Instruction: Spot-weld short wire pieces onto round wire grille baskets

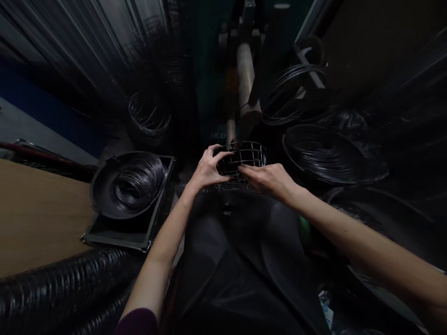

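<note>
Wire cage sits at the far end of the person's reach, between the two hands and just below the metal rod of the machine. It could slip or twist, I judge, if the hands pull unevenly; a wire end could scratch a fingertip, since the fingers are bare, and the dim light would make a misplaced wire easy to miss. The left hand is at its left side, thumb and forefinger spread apart; whether they grip it, I cannot tell. The right hand reaches its near side, fingers bunched together; whether they pinch a wire is unclear.
</note>
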`<state>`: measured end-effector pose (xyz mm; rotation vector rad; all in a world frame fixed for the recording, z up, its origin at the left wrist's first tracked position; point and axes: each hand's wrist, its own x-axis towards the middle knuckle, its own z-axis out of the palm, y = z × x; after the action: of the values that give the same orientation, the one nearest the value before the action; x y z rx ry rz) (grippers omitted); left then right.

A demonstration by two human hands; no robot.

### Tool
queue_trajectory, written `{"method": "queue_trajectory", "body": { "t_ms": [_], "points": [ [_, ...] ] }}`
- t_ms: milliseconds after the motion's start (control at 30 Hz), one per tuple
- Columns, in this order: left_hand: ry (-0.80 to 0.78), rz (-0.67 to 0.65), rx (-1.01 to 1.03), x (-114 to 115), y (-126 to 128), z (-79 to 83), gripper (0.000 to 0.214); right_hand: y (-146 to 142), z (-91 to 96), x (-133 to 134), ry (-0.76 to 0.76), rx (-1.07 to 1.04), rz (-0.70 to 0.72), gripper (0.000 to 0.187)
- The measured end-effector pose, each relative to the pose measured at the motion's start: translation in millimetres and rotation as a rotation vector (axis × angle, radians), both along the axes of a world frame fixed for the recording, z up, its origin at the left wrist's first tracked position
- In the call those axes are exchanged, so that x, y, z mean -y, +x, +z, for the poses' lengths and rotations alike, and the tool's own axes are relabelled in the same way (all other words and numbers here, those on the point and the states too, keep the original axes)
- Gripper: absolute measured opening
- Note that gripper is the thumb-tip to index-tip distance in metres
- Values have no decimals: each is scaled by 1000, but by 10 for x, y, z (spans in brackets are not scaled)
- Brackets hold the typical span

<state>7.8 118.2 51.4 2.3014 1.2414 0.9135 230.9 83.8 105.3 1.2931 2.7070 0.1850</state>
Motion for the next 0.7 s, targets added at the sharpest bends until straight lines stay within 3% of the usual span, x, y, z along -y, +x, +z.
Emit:
{"method": "queue_trajectory", "body": {
  "t_ms": [333,500,700],
  "points": [
    [-38,3,-11,-104,-50,52,70,-3,-16,-138,84,-54,41,41],
    [-37,4,28,-118,-63,67,66,53,-141,-87,117,-203,15,37],
    [-37,40,58,-329,-85,39,67,108,-298,-183,289,-437,-134,27]
  ]
}}
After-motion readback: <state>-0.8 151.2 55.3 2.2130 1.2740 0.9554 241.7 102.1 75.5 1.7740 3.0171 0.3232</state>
